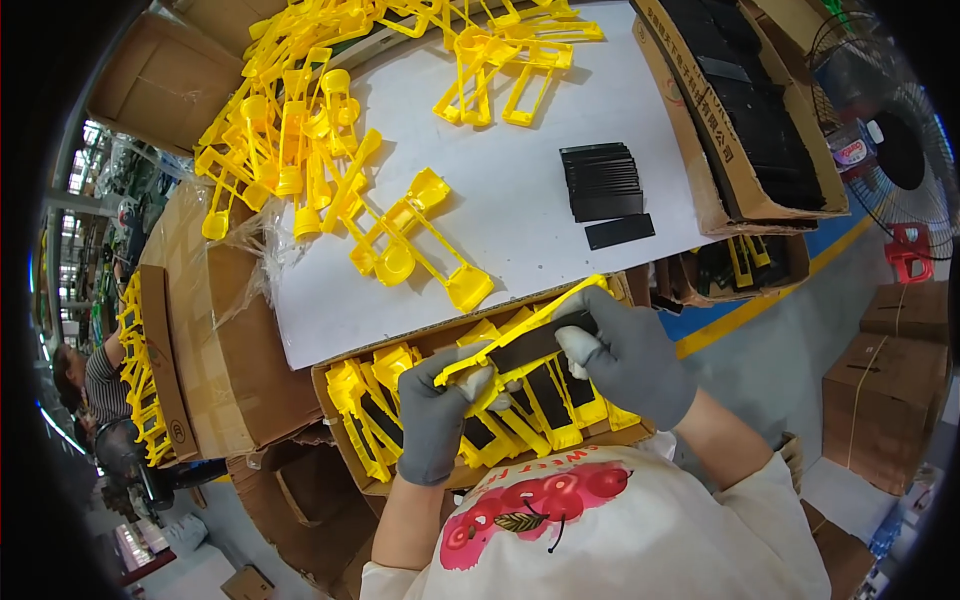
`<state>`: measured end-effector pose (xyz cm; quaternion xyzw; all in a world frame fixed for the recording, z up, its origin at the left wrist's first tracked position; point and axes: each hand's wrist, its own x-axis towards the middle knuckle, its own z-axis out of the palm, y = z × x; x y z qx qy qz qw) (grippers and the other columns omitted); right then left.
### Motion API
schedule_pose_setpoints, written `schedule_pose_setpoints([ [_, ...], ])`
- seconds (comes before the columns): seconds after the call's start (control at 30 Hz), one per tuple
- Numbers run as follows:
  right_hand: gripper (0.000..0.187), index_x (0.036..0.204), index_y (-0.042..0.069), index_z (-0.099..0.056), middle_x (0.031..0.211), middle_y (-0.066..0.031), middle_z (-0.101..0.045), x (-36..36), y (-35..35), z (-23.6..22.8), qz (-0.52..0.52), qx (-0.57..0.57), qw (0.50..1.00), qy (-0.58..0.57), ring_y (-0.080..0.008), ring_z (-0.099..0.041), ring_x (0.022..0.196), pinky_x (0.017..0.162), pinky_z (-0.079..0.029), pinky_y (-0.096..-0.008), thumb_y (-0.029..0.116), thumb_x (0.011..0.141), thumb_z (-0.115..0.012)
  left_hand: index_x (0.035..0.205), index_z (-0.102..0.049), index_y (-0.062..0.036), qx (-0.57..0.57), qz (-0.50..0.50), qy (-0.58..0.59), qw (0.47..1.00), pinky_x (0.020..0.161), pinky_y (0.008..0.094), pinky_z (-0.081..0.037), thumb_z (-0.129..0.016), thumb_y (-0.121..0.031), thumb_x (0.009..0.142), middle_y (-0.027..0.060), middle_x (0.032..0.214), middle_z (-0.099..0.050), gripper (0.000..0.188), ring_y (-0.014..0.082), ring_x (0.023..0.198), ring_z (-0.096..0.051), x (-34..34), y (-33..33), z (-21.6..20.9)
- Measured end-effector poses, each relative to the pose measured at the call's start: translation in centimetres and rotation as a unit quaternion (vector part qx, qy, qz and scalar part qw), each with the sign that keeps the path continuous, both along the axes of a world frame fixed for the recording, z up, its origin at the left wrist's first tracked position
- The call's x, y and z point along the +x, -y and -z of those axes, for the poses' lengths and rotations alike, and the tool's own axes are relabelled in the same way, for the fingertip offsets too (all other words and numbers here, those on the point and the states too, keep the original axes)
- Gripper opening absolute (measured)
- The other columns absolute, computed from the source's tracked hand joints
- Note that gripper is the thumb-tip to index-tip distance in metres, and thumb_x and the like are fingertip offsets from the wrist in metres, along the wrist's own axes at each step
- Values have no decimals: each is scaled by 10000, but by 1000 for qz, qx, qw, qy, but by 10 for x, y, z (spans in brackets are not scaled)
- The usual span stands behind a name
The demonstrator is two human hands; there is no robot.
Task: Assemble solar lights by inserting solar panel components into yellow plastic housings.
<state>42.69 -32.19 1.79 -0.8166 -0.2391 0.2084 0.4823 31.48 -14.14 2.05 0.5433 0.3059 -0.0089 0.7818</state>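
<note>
Both my hands wear grey gloves. My left hand (437,405) grips the left end of a yellow plastic frame (478,366), and my right hand (632,352) holds its other end. A black rectangular strip (525,347) lies along the frame, with my right thumb and fingers at its right end. Right below my hands is an open cardboard box (376,488) packed with yellow frames (545,398), many with black strips in them. On the white table beyond, a fanned row of black strips (603,182) lies beside one separate strip (620,231).
Loose yellow frames (290,150) are heaped on the white table's (520,225) left and far side. A carton of black pieces (765,110) stands at the right. Large cartons (215,310) flank the left, near another person (90,375). A fan (900,140) stands far right.
</note>
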Motion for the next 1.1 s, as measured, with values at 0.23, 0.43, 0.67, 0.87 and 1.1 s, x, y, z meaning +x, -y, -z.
schedule_pose_setpoints([
  [0.23,376,1012,82,-586,738,-52,-613,-3,8,-1,66,-115,955,264,-177,-617,622,533,-468,-285,340,791,-746,1052,-666,64,42,-26,-7,999,613,242,-523,-647,42,811,85,883,-643,243,141,713,-628,-1,6,4],
  [0.43,332,1032,59,-614,878,-96,-667,6,20,13,-39,16,999,-27,-208,-661,786,672,-502,-276,195,763,-754,1081,-636,90,23,49,-2,999,622,250,-537,-638,43,818,133,891,-669,268,185,710,-666,-9,5,4],
  [0.67,166,886,17,-628,740,-111,-649,-21,24,24,-25,-14,999,-37,-169,-625,645,601,-477,-274,120,781,-705,1051,-673,37,33,36,-46,998,600,224,-534,-670,18,835,76,913,-664,217,102,699,-632,-32,16,12],
  [0.87,467,1154,58,-525,915,-69,-646,-38,18,26,-56,44,973,-220,-86,-587,622,569,-463,-228,110,725,-701,990,-580,13,109,102,-87,985,614,256,-577,-613,62,819,64,905,-613,181,144,775,-656,-52,-56,-32],
  [1.1,524,1217,79,-520,907,-37,-656,-26,19,37,-47,35,991,-117,-86,-565,550,557,-476,-217,186,755,-742,969,-646,-46,325,276,-323,845,513,237,-468,-743,-73,733,50,724,-647,257,112,579,-608,-59,-150,-63],
])
